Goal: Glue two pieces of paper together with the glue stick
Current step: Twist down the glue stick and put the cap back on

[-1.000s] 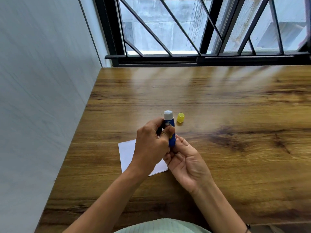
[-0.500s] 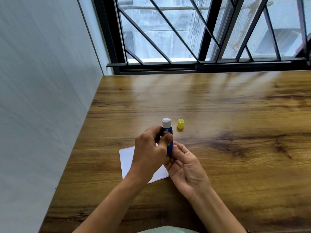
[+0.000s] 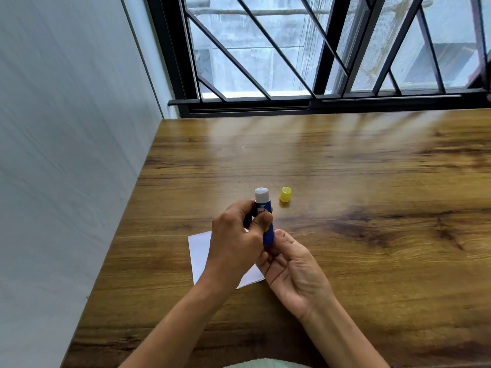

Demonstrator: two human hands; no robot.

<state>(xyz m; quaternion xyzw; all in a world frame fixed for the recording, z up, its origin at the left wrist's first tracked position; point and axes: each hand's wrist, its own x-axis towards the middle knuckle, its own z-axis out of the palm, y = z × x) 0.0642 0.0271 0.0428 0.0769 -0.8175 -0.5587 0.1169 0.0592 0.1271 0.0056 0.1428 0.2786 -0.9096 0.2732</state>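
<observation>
Your left hand (image 3: 237, 241) grips the uncapped glue stick (image 3: 264, 212) upright above the white paper (image 3: 200, 251); your right hand (image 3: 295, 272) pinches its base. The yellow cap (image 3: 285, 194) stands just beyond on the wooden table (image 3: 372, 208).

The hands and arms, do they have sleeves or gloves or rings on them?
No gloves, no rings that show. The left hand and right hand are bare, and both forearms are bare to the frame's bottom edge. A pale green garment peeks in there.
</observation>
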